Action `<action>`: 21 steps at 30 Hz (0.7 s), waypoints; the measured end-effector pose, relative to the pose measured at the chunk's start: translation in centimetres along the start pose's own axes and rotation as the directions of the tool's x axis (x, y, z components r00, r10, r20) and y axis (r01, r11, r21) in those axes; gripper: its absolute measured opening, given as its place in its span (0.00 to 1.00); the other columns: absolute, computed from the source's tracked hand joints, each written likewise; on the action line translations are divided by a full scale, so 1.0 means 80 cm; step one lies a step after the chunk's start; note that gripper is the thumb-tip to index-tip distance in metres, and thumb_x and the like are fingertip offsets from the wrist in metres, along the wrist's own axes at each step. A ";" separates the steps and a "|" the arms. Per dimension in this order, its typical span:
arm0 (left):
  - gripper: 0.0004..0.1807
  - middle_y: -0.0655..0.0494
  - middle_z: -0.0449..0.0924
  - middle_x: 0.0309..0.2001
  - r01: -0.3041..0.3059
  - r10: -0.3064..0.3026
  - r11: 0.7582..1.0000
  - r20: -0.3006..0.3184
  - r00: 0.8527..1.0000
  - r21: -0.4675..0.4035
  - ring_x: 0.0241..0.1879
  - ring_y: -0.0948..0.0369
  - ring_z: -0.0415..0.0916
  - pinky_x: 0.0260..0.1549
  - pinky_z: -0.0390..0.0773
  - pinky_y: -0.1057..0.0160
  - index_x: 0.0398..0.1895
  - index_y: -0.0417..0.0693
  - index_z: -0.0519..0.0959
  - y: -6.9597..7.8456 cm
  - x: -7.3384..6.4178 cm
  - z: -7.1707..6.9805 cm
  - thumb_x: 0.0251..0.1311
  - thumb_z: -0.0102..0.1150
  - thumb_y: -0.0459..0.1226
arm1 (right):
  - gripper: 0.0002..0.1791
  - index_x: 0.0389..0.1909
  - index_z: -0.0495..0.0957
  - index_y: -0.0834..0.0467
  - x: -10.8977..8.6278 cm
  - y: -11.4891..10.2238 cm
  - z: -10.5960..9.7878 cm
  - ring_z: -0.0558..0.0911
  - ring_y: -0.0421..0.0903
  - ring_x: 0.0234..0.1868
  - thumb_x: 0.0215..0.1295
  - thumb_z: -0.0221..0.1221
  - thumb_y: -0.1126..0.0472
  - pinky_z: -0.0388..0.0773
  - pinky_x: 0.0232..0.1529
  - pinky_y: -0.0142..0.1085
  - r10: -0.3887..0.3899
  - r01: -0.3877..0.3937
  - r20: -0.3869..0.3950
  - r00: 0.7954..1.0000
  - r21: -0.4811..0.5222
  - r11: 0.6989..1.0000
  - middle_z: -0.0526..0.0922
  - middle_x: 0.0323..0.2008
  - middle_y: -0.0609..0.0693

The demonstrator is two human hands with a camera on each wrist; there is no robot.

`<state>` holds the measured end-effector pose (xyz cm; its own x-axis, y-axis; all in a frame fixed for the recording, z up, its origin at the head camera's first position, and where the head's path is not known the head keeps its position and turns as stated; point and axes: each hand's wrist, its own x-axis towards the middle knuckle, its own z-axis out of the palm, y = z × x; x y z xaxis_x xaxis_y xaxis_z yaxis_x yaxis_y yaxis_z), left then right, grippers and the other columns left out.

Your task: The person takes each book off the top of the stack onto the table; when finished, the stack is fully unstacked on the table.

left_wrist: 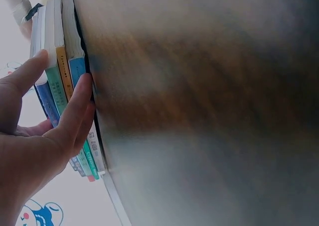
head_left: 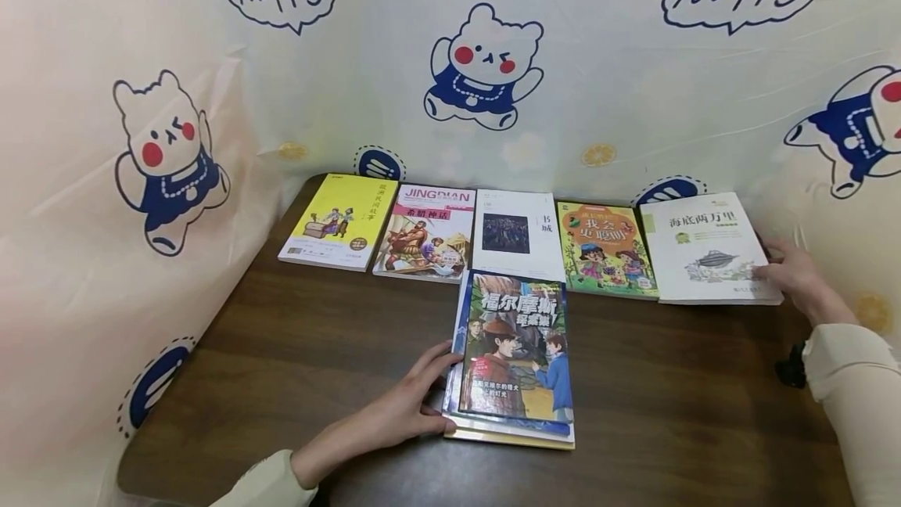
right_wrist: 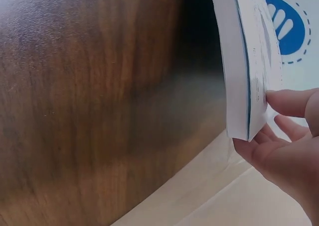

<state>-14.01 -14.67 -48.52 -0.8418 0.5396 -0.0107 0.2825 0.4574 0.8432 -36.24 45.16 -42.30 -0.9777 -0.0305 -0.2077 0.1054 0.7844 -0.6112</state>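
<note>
In the head view, a stack of books (head_left: 517,350) lies at the front middle of the table, a dark illustrated paperback on top. My left hand (head_left: 397,409) is at the stack's left side, fingers extended. In the left wrist view its thumb and fingertips (left_wrist: 83,84) touch the book spines (left_wrist: 64,69). My right hand (head_left: 798,276) holds the right edge of a white paperback (head_left: 704,249) with a ship drawing, the last in the back row. The right wrist view shows the thumb on its cover and fingers under its edge.
Left of the white paperback, the row holds a yellow book (head_left: 341,221), a pink-and-white book (head_left: 425,233), a white book with a dark picture (head_left: 517,210) and an orange-green book (head_left: 607,249). A printed cloth (head_left: 598,84) hangs behind the brown table (head_left: 317,335).
</note>
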 end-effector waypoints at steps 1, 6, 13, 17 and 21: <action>0.47 0.43 0.41 0.74 -0.001 0.001 1.000 0.000 1.000 0.002 0.63 0.44 0.62 0.40 0.79 0.67 0.73 0.50 0.55 0.000 0.000 0.000 0.53 0.69 0.44 | 0.40 0.67 0.41 0.82 0.000 0.002 0.002 0.70 0.68 0.46 0.62 0.52 0.70 0.71 0.30 0.32 -0.003 0.003 -0.014 1.000 -0.002 1.000 0.57 0.55 0.85; 0.47 0.44 0.41 0.75 0.003 -0.003 1.000 0.004 1.000 -0.014 0.62 0.45 0.64 0.42 0.79 0.67 0.74 0.51 0.55 0.000 0.000 0.001 0.53 0.70 0.44 | 0.40 0.66 0.41 0.82 -0.002 0.006 0.012 0.63 0.73 0.53 0.60 0.51 0.71 0.69 0.46 0.50 0.010 -0.013 -0.093 0.996 -0.032 0.999 0.54 0.58 0.86; 0.47 0.43 0.41 0.75 0.014 -0.014 0.999 0.010 1.000 -0.029 0.60 0.47 0.66 0.42 0.79 0.68 0.74 0.52 0.55 0.001 0.000 0.001 0.53 0.70 0.44 | 0.36 0.63 0.55 0.81 -0.007 0.008 0.029 0.75 0.65 0.38 0.51 0.52 0.74 0.68 0.31 0.36 -0.038 -0.005 -0.341 0.939 -0.123 0.992 0.73 0.44 0.78; 0.47 0.43 0.41 0.75 0.017 -0.017 1.000 0.005 1.000 -0.024 0.59 0.47 0.67 0.42 0.79 0.68 0.74 0.51 0.55 0.002 0.000 0.000 0.53 0.70 0.43 | 0.31 0.60 0.60 0.81 -0.004 0.001 0.032 0.72 0.70 0.42 0.51 0.50 0.74 0.68 0.38 0.51 -0.138 0.060 -0.403 0.905 -0.201 0.978 0.72 0.44 0.76; 0.46 0.43 0.41 0.75 0.016 -0.016 1.000 0.006 1.000 -0.019 0.59 0.47 0.67 0.42 0.79 0.68 0.74 0.51 0.55 0.002 0.000 -0.001 0.53 0.70 0.43 | 0.31 0.61 0.60 0.79 0.001 -0.005 0.037 0.70 0.71 0.44 0.52 0.47 0.74 0.65 0.43 0.60 -0.193 0.109 -0.382 0.904 -0.231 0.967 0.71 0.44 0.76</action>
<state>-13.95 -14.66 -48.35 -0.8434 0.5365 -0.0277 0.2599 0.4527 0.8529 -35.84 42.97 -44.34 -0.9732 0.0581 0.2224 -0.0463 0.8981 -0.4373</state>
